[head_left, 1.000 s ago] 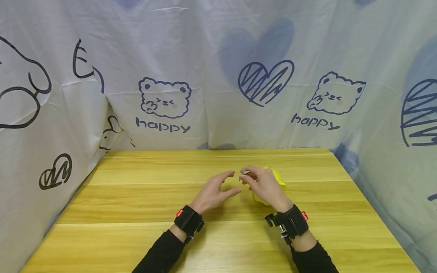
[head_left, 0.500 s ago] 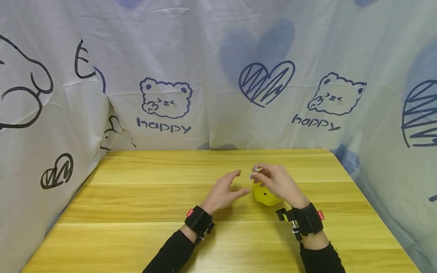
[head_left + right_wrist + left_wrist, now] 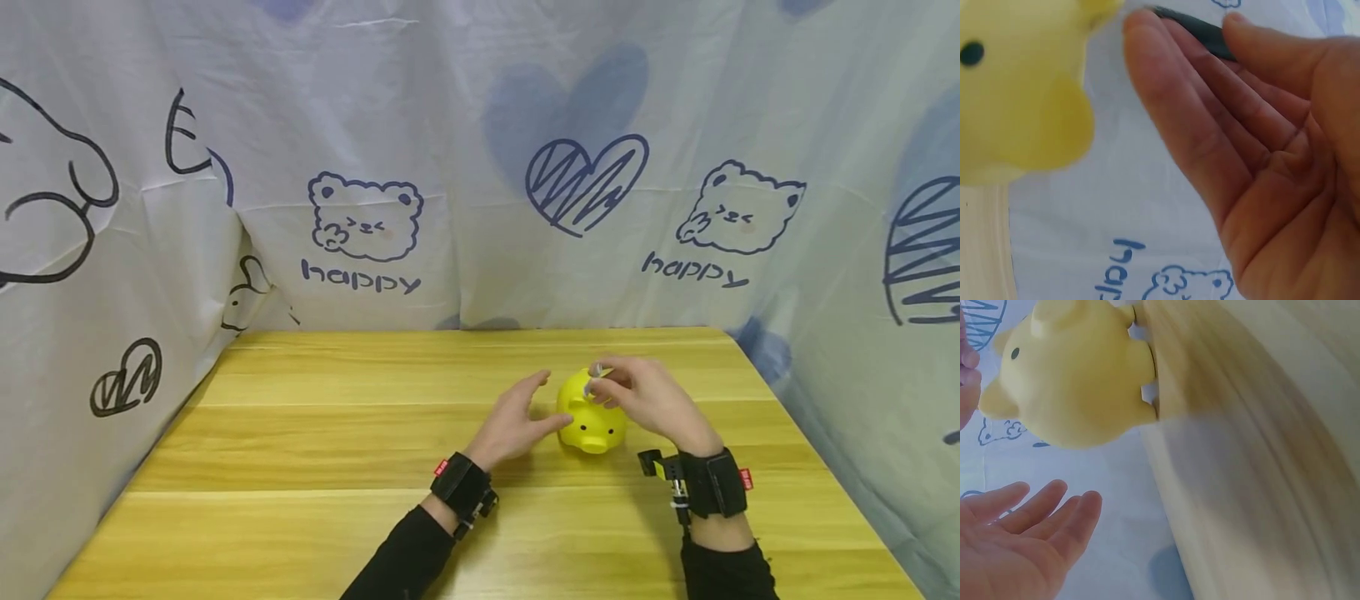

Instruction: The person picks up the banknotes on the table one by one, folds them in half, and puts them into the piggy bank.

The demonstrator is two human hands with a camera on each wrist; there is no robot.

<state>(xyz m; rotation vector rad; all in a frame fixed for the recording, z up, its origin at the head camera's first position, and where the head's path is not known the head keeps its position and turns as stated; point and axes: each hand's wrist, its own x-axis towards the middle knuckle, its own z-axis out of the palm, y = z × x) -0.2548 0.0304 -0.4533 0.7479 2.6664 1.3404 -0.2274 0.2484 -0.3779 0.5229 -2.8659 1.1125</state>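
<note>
A yellow piggy bank stands upright on the table with its snout facing me. Just above its back, my right hand pinches a thin coin between thumb and fingertips. In the right wrist view the coin appears as a dark, narrow edge; its faces are mostly hidden. My left hand is at the bank's left side, fingers spread and holding nothing. Its thumb tip overlaps the bank's edge in the head view; whether they touch I cannot tell. The left wrist view shows these loosely extended fingers apart from the bank.
The wooden table spreads out on both sides of the bank. White cloth with blue drawings hangs behind the table and along its sides. Each wrist wears a black strap, the left strap being close above the tabletop.
Both hands have moved right. The right hand, still pinching the coin, has uncovered the piggy bank's face; the left thumb has come up to the bank's side. The bank has stayed about where it was.
</note>
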